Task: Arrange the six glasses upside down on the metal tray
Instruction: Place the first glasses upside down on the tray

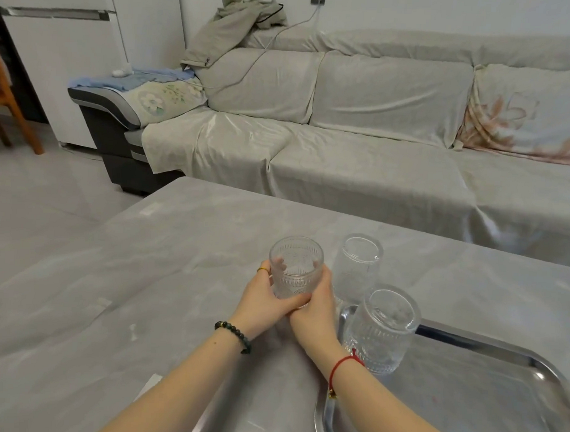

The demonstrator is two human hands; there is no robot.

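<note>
- Both hands hold one ribbed glass (pixel 295 268), mouth up, above the desk (pixel 178 260) just left of the tray (pixel 497 385). Left hand (pixel 261 299) wraps its left side, right hand (pixel 316 305) its right; the fingers (pixel 277 264) of both are closed around the lower wall and base.
- Two glasses already stand inverted: near glass (pixel 381 329) on the tray's far-left corner, far glass (pixel 356 266) behind it. Whether the far glass rests on the tray or on the desk beyond the rim cannot be told; the near glass hides its foot.
- Only three of the six glasses are in view.
- Risk 1: the held glass is not yet turned over. Flipping needs a regrip, and smooth glass could slip out of the hands mid-turn and hit the desk.
- Risk 2: right wrist, with its red cord (pixel 346 363), sits just beside the near glass. A sweep toward the tray could knock it over, and it could then topple into the far glass.
- Risk 3: the inverted glasses look tall and narrow, and they crowd one corner. Setting a third down close by could clip a rim against a neighbour.
- Risk 4: the tray is bare metal, likely slick; a glass landed on the raised rim would sit tilted and could slide.
- Risk 5: if the corner stays crowded, the layout may leave poor room for six.
</note>
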